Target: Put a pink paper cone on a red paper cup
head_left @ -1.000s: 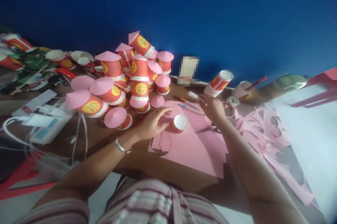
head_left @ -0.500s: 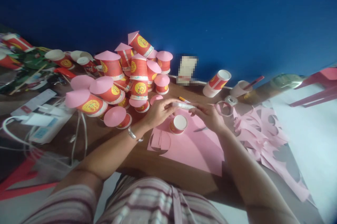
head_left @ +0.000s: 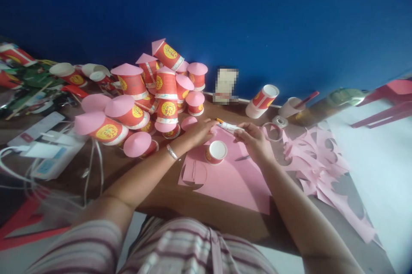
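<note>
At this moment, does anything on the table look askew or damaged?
Yes: the topmost red cup leans sideways, while several near it stand upright; at right, pink paper scraps sprawl loosely, full of cutouts.

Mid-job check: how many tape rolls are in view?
2: a larger ring just right of the right hand, and a small white roll behind it. More may be hidden.

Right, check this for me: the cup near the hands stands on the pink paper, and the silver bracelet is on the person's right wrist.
The wrist is wrong: the head view shows the silver bracelet on the left wrist. The cup does stand on the pink paper.
</note>
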The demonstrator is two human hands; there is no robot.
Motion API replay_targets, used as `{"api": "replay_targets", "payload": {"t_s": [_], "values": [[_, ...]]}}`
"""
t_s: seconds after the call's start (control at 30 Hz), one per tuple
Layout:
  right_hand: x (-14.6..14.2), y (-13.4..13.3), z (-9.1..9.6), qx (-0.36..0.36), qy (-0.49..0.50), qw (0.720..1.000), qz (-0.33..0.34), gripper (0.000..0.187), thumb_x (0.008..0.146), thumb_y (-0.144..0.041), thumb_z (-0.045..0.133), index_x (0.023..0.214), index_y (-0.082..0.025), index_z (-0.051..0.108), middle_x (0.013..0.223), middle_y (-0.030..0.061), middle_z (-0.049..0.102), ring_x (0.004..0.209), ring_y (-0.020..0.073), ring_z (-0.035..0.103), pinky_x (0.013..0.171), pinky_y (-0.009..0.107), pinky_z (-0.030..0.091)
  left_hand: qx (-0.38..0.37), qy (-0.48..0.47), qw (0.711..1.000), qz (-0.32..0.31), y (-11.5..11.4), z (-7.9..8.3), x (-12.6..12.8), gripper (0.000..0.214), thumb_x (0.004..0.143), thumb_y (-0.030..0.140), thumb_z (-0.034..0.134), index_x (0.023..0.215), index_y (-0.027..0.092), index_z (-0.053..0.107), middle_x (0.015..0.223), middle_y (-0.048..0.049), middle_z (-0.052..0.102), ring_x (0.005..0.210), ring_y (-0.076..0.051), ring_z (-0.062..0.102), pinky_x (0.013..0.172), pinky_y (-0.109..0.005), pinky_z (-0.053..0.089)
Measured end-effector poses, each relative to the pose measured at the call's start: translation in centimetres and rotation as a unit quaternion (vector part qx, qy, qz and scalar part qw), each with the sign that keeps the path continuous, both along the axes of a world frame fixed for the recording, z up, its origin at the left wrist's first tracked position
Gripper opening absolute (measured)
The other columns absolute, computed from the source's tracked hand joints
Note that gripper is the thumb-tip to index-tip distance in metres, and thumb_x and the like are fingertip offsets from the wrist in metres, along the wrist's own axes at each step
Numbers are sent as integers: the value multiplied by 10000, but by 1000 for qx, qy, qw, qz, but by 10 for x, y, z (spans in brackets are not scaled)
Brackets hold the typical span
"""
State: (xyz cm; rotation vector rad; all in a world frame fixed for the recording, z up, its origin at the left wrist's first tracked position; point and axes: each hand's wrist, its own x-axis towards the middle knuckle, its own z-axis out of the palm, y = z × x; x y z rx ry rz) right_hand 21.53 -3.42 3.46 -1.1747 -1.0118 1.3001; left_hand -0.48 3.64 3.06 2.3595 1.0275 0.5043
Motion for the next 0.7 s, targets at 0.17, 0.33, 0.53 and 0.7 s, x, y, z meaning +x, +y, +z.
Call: {"api": "replay_targets", "payload": {"t_s": [0.17,0.33,0.53,0.7], "values": [[-10,1,3,2,25,999,27,395,715,-500,857,856,-190,657,727,7,689,605,124,612,615,295,576,-56,-206,976,30,-16,20,-8,406,840,250,779,1225,179,672,885,-20,709,734,-117,639,698,-244,542],[-21,-1,13,32,44,998,34,356,766,-482,835,928,-187,719,737,17,703,599,132,612,611,305,562,7,-262,964,44,-35,44,-6,180,877,256,752,1049,202,755,882,-25,732,723,-107,627,638,-224,503],[-25,-10,27,47,92,993,61,353,745,-497,872,921,-210,764,693,7,716,536,127,611,539,274,542,105,-301,947,26,-48,56,-6,209,895,301,754,1077,202,724,928,-31,757,734,-106,647,671,-239,532],[-26,-13,33,29,115,986,118,391,792,-565,823,730,-190,729,577,-4,669,452,110,576,457,235,496,127,-287,949,7,-52,64,-9,187,911,287,740,1074,200,715,864,-16,732,730,-107,649,673,-242,539]]}}
